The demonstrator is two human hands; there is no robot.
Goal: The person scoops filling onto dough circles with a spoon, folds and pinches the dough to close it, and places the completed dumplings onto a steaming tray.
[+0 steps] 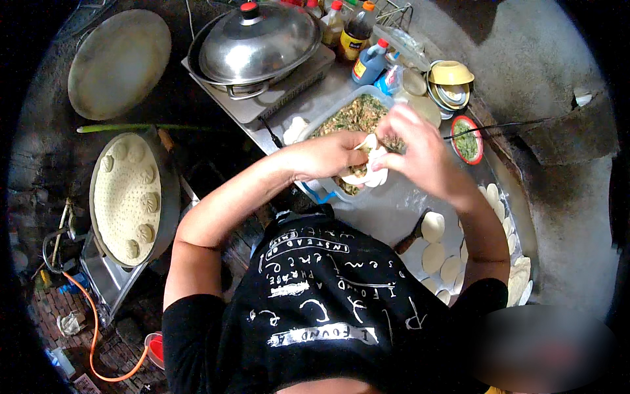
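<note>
A round dough wrapper (377, 168) with filling inside is cupped in my left hand (330, 156), its edge partly gathered. My right hand (416, 153) has its thumb against the wrapper's right edge, its raised fingers blurred. Beneath both hands is a clear plastic tub (319, 120) of chopped greens-and-meat filling (350, 118). My hands hide part of the tub and of the wrapper's underside. To the right, beside my right forearm, several flat dough rounds (433, 258) lie on the metal table (393, 216).
At left, several pleated buns (149, 202) sit on a perforated liner (123, 207) in a large round steamer. A lidded wok (261, 44) occupies a stove beyond the tub. Sauce bottles (355, 37), stacked bowls (450, 74) and a red-rimmed bowl of chopped greens (465, 140) line the far side.
</note>
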